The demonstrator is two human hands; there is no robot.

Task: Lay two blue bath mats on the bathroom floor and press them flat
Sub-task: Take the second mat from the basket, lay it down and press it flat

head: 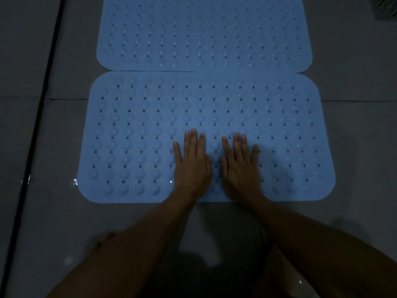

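Both hands (left hand [191, 166], right hand [240, 168]) press flat on the near mat [133, 136].

Soft-looking blue rubbery plastic in the near mat [150, 130], matt, studded with round bumps and punched holes; same on the far mat [204, 35], faintly glossier; smooth grey floor [38, 211] tiles, wet glints.

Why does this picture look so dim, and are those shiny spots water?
Head view: the light is low, so the floor looks grey and grainy; both hands show soft edges; small glints sit by the near mat at its left corner, possibly wet, I cannot tell; the far mat catches faint highlights; the wide lens bows the mat edges.
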